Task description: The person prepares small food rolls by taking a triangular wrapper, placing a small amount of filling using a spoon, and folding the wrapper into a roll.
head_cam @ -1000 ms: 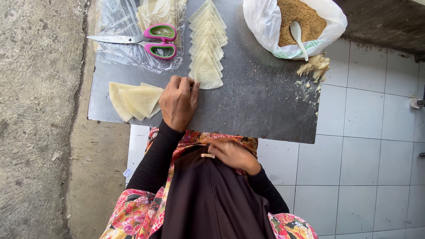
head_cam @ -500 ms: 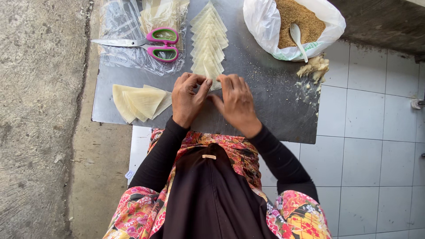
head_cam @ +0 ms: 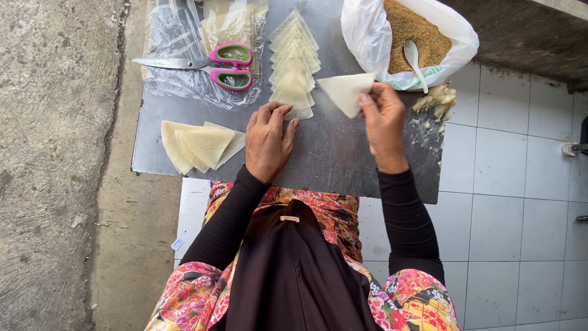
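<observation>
Right hand (head_cam: 384, 122) pinched on a triangular pastry sheet (head_cam: 345, 92), lifted at upper centre of frame, left hand (head_cam: 268, 140) flat, fingers spread, on the grey bench (head_cam: 343, 159) (beside the fanned sheet stack (head_cam: 294, 64)), scissors (head_cam: 208, 64) at upper left.

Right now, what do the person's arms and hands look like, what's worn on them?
Both arms wear snug black long sleeves ending at the wrists. The left hand and right hand are bare: no gloves, and no rings or watch that I can make out.

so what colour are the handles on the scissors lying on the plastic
Pink with green inner rims, on the steel-bladed scissors; the head view shows them.
</observation>
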